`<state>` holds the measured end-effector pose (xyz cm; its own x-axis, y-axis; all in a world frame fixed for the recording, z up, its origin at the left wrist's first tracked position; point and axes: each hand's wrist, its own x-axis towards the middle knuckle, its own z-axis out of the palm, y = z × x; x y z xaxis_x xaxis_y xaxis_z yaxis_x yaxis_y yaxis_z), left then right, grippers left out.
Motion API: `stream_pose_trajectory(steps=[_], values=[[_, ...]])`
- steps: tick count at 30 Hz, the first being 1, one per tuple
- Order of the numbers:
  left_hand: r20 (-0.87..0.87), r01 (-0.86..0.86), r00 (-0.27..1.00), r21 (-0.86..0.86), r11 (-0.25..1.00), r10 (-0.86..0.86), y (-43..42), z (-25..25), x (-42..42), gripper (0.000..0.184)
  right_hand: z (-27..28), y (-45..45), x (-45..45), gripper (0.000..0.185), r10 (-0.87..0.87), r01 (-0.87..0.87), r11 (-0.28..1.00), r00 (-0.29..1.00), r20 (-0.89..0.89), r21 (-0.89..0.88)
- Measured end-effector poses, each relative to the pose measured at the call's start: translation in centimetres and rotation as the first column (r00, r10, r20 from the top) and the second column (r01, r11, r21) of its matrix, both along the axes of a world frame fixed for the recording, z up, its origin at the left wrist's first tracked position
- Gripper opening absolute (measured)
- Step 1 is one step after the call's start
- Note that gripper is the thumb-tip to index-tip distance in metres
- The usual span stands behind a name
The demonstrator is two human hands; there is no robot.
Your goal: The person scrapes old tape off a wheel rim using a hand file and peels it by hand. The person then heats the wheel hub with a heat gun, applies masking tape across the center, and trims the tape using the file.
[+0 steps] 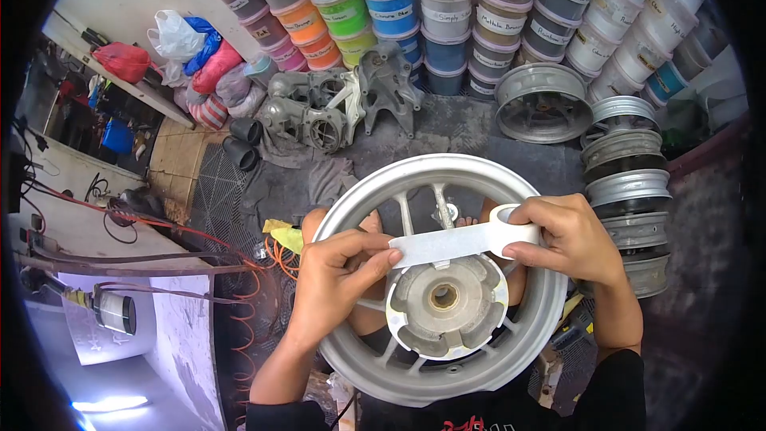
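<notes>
A grey metal wheel rim [351, 215] rests in front of my body, its round hub [443, 297] facing up toward me. Pieces of white tape [500, 290] are stuck along parts of the hub's edge. Above the hub, a strip of white masking tape [444, 246] stretches between my hands. My left hand [349, 265] pinches the strip's free end between thumb and fingers. On the other side, my right hand [565, 238] grips the roll of masking tape [504, 231], fingers on top and thumb below.
Labelled paint tubs [447, 12] are stacked along the back. Metal engine castings [319, 108] lie on the floor ahead. Other wheel rims [542, 104] stand and pile up at the right. An orange coiled hose [247, 327] hangs at the left, near a lit booth [179, 319].
</notes>
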<state>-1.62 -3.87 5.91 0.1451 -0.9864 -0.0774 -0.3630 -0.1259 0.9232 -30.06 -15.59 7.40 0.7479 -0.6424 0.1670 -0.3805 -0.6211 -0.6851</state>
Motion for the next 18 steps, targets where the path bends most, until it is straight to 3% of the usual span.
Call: stream_pose_trajectory(steps=[4, 7, 11, 15, 18], values=[[0.197, 0.093, 0.979, -0.201, 0.975, -0.053, 0.4, 1.7, 0.2, 0.03, 1.3, 1.3, -0.1, 0.03, -0.024, 0.028, 0.982, 0.999, 0.022, -0.186], [0.233, 0.088, 0.972, -0.367, 0.926, 0.0, 0.5, 2.1, 0.3, 0.05, 1.6, 2.5, 0.2, 0.03, -0.025, 0.067, 0.917, 0.994, 0.11, -0.393], [0.115, -0.075, 0.981, -0.529, 0.845, 0.158, 0.2, 2.3, -0.6, 0.071, 2.8, 3.9, 0.4, 0.027, -0.049, 0.094, 0.825, 0.994, 0.095, -0.558], [0.527, 0.396, 0.846, -0.522, 0.755, -0.08, -0.5, 5.5, -3.2, 0.065, 3.9, 5.3, 1.1, 0.024, -0.025, 0.037, 0.745, 0.999, 0.028, -0.666], [0.538, 0.431, 0.84, -0.587, 0.685, -0.067, -0.5, 5.3, -4.8, 0.049, 4.3, 6.1, 1.4, 0.024, -0.024, 0.053, 0.682, 0.998, 0.05, -0.729]])
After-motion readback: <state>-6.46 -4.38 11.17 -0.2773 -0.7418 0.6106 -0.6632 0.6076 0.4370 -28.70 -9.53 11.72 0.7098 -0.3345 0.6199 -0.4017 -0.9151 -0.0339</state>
